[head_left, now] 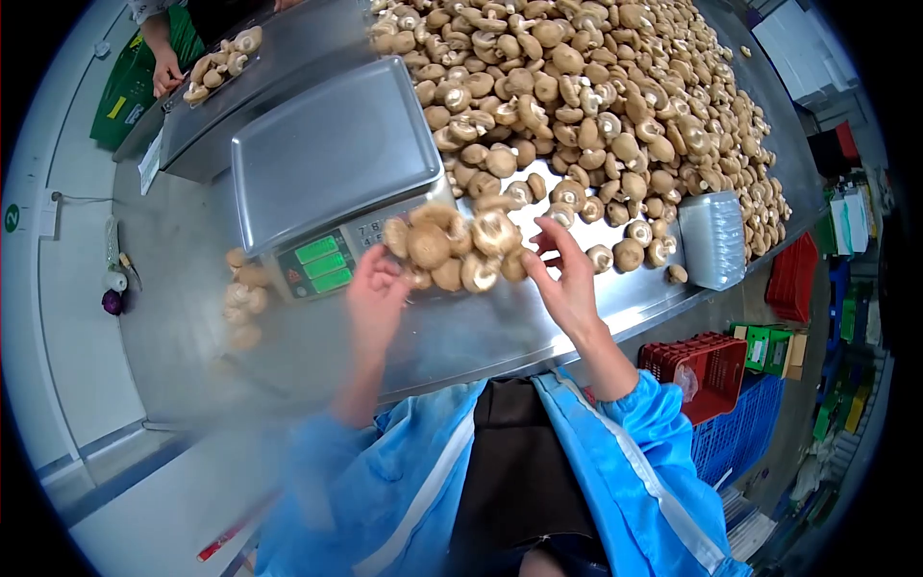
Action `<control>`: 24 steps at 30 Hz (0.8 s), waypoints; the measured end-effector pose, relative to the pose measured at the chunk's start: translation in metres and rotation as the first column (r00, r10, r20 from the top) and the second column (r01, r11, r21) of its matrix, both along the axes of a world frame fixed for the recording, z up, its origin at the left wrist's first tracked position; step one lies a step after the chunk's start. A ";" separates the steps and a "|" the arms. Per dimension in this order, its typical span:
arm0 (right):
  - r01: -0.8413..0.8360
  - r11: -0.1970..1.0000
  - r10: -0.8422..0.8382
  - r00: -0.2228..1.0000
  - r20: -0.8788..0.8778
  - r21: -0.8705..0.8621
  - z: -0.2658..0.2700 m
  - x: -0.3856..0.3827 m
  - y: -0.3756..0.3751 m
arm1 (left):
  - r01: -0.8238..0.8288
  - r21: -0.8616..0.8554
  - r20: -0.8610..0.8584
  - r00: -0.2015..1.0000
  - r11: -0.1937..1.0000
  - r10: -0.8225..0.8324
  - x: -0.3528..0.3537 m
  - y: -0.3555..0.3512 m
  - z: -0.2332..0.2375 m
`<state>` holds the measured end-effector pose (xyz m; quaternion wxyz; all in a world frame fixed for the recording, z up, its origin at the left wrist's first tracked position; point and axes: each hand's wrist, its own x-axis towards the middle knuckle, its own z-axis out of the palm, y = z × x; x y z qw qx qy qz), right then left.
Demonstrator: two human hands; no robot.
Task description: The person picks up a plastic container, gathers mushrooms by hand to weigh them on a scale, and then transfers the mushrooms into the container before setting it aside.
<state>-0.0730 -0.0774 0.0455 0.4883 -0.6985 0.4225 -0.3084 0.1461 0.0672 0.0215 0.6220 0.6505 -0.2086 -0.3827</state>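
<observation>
Blue jacket | left fingers, right fingers half-open around mushrooms | keypad "7 8"

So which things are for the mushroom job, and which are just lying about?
For the job:
left hand and right hand
mushrooms between them
big mushroom pile
scale, with green displays
clear plastic stack, probably

Lying about, it seems:
red crate on the right
blue crate beneath it
green box beside the red crate
</observation>
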 end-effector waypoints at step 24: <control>-0.147 0.976 0.135 0.987 -0.084 -0.159 0.000 0.193 -0.060 | -0.125 0.212 0.363 0.931 0.969 0.041 0.232 -0.005 0.000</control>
